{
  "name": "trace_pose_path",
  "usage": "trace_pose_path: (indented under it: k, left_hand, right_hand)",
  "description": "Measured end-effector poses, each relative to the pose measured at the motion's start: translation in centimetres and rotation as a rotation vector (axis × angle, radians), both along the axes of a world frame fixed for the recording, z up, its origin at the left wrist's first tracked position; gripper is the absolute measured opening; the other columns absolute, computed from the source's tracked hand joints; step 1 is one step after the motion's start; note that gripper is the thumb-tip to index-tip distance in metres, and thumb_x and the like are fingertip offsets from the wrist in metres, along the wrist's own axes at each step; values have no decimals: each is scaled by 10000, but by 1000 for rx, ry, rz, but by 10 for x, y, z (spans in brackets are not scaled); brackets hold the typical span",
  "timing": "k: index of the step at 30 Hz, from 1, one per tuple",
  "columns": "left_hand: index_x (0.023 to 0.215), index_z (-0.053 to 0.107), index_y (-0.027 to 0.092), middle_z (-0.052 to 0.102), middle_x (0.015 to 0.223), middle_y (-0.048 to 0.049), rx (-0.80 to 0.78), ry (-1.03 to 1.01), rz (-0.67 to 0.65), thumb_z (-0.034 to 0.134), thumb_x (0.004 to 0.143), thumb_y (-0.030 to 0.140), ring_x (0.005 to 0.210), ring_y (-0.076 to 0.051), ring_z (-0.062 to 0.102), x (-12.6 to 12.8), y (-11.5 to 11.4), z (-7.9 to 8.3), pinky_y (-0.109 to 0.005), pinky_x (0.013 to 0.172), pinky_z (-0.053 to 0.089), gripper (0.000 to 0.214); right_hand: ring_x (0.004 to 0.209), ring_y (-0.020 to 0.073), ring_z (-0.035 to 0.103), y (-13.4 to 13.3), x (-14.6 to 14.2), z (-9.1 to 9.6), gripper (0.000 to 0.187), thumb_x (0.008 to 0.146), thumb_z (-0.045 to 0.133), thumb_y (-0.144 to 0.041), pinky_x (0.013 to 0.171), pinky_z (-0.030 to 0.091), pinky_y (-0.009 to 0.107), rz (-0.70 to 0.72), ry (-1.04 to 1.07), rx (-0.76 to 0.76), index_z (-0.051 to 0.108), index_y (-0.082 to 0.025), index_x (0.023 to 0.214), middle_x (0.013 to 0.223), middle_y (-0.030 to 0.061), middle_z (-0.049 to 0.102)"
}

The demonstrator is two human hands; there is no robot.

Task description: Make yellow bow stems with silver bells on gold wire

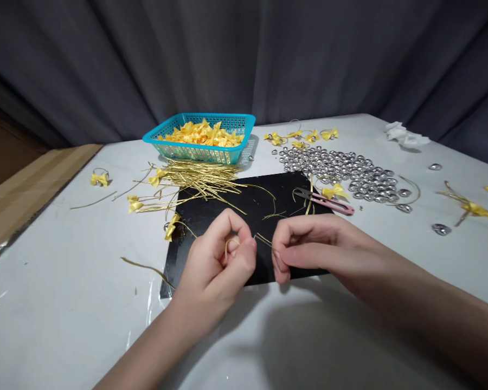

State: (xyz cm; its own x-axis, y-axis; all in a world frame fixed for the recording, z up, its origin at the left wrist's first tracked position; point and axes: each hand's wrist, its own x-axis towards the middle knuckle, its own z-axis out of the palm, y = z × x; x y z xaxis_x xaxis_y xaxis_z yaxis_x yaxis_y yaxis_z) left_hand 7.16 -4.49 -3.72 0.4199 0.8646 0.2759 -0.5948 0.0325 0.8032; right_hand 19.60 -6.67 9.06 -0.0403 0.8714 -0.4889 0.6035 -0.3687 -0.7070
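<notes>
Over a black mat (pixel 223 208), my left hand (pixel 223 260) pinches a thin gold cord (pixel 263 239) between thumb and forefinger, and a loop of cord shows inside its curled fingers. Close by on the right, my right hand (pixel 309 246) pinches the cord's other end, so a short stretch spans the gap between the hands. Pink-handled thread snips (pixel 329 203) lie on the mat's right edge beside a yellow bow (pixel 334 191). Behind my left hand, a pile of gold cords (pixel 203 177) overlaps the mat's far edge.
A blue basket (pixel 199 153) of yellow bows stands at the back. Silver teardrop beads (pixel 337 168) are heaped at the right, with several bows on cord loops (pixel 309 135) behind them. Crumpled white tissue (pixel 405 135) lies far right. Cardboard (pixel 40 176) borders the table's left side.
</notes>
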Motion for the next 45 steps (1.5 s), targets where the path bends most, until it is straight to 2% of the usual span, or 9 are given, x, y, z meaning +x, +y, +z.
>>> trace_pose_path:
  k: [9,40,45]
  left_hand:
    - [704,428,206,281,513,78,2,-6,4,503,870,246,448,-74,233,1,1,1,-198,404,188,186]
    - [693,426,193,265,520,81,18,-52,-14,492,890,255,457,-64,213,2,1,-2,-164,396,179,217]
    - [682,431,194,273,508,81,20,-40,15,500,876,241,447,-65,222,3,2,-2,-165,391,189,211]
  right_hand:
    - [653,102,576,-1,1,0,164,797,579,-173,642,413,213,13,8,2,589,-173,633,645,-14,633]
    - [631,78,561,1,2,-3,153,779,574,-165,608,398,181,27,3,16,579,-162,627,629,-20,624]
    - [624,77,562,1,2,-2,153,777,567,-159,598,396,180,42,7,28,580,-164,624,625,-22,623]
